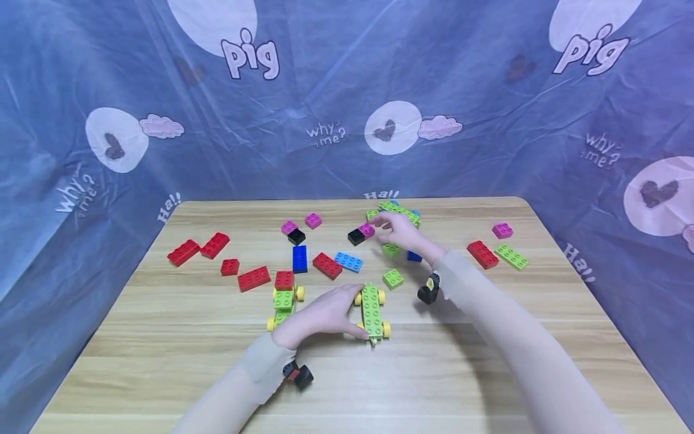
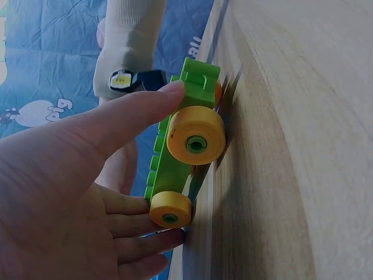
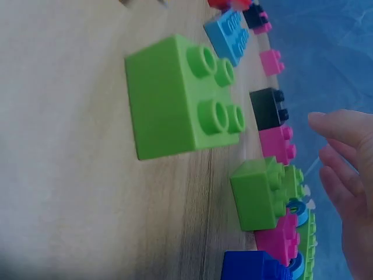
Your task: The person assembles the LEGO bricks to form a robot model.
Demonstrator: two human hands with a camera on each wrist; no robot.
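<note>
My left hand (image 1: 327,310) holds a green wheeled toy car base (image 1: 371,310) with yellow wheels on the near middle of the table. In the left wrist view, its thumb lies against one end of the base (image 2: 165,166), and the fingers reach the wheel (image 2: 171,209) at the other. Toward the back, my right hand (image 1: 401,232) hovers with loosely bent fingers, holding nothing. Its fingertips are close to a pink brick (image 1: 367,229) that sits beside a black brick (image 1: 355,237). The right wrist view shows the hand (image 3: 352,169) above these bricks.
Left of the left hand stands another yellow-wheeled car (image 1: 283,299) with a red brick on top. Several red bricks (image 1: 253,278) lie farther left. A green brick (image 1: 393,278) sits between the arms, and a blue-wheeled green base (image 1: 401,211) is behind the right hand.
</note>
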